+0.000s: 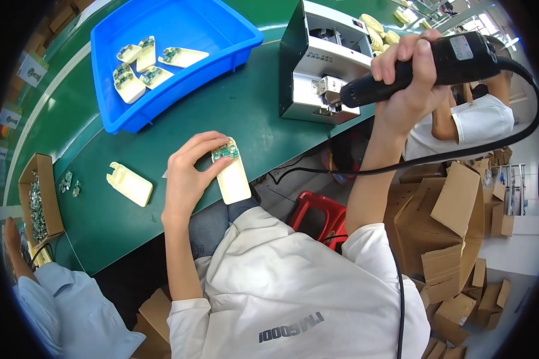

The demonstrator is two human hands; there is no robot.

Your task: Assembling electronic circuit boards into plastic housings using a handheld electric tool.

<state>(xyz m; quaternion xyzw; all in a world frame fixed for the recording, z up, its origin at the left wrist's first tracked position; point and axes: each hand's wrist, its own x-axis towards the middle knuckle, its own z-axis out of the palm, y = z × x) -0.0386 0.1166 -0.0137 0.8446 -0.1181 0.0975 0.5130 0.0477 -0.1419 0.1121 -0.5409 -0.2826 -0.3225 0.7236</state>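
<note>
My left hand (185, 170) pinches a cream plastic housing (235, 184) at its upper end, over the table's near edge. A small green circuit board (226, 152) sits in that end, partly covered by my fingers. My right hand (410, 81) is wrapped round a black corded electric screwdriver (461, 57), raised at the right. Its tip points down and left at the front of a silver and black screw feeder (341, 63); whether it touches cannot be told. Another cream housing (130, 184) lies on the green table (188, 119), left of my left hand.
A blue tray (117, 116) holds several cream housings with boards. Loose small boards (67, 181) lie near a cardboard box (47, 194) of parts at the left. The screwdriver's cable (461, 149) loops right. A red stool (320, 209), cardboard boxes (431, 239) and other people are nearby.
</note>
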